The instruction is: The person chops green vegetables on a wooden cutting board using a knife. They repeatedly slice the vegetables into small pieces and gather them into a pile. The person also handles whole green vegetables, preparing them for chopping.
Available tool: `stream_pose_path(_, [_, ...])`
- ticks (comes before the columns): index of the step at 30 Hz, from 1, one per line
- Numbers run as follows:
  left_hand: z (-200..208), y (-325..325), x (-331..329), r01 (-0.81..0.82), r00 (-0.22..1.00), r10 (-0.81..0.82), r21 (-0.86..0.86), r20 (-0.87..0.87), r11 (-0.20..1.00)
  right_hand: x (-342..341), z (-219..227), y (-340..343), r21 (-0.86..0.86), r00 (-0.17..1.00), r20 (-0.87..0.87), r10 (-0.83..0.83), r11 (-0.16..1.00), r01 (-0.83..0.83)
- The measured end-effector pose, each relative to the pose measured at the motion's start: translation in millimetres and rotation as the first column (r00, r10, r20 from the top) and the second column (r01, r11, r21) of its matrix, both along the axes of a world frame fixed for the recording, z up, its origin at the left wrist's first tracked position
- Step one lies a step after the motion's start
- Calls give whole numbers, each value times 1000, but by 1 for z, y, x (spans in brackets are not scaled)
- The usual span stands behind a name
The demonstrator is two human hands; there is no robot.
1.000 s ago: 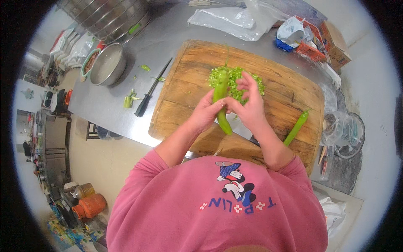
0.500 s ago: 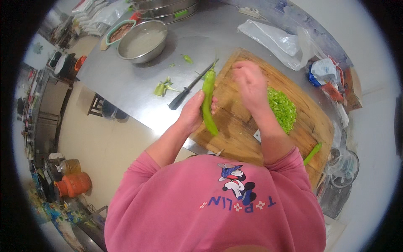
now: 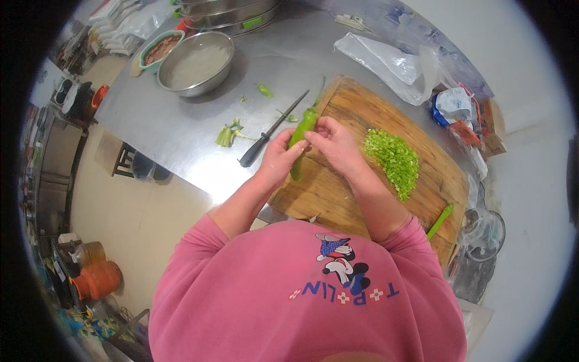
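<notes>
Held upright before me is a long green chili pepper [image 3: 306, 123], its stem end pointing away. My left hand [image 3: 280, 159] is closed around its lower part. At its right side my right hand [image 3: 335, 146] is closed on it too, thumb and fingers near the middle. Both hands are over the left edge of a thick wooden chopping board [image 3: 347, 99]. A heap of chopped green pepper [image 3: 395, 161] lies on the board, with another whole green pepper [image 3: 440, 221] toward its near right edge.
Left of the board, a black-handled sharpening steel [image 3: 265, 137] lies near pepper stems and scraps [image 3: 228, 135] on the metal table [image 3: 181, 130]. Farther back stand a steel bowl [image 3: 199, 84], a green-rimmed basin [image 3: 145, 59] and steamer trays [image 3: 232, 18]. A plastic bag [image 3: 386, 63] lies behind the board.
My right hand has come down and left from above the board onto the pepper. The pepper's stem end has tipped a little to the right.
</notes>
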State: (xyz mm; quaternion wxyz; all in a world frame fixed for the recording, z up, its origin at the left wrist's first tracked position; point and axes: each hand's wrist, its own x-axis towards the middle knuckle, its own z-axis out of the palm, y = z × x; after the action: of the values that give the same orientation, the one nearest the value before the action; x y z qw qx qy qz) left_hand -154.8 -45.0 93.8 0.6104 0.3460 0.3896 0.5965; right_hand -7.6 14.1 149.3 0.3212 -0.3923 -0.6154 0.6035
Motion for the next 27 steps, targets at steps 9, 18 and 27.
stream_pose_path(9, [1, 6, 22, -35, 965, 19, -55, -262, 998, 18, -20, -2, 274, 984, 121, -129, 957, 92])
stream_pose_path(18, [-5, 13, 34, -17, 774, 61, 77, -630, 997, 23, -44, 6, 224, 942, 219, -254, 953, 205])
stream_pose_path(27, [-9, 24, 32, 46, 477, 287, 350, -830, 935, 19, -54, 11, 292, 895, 310, -322, 928, 233])
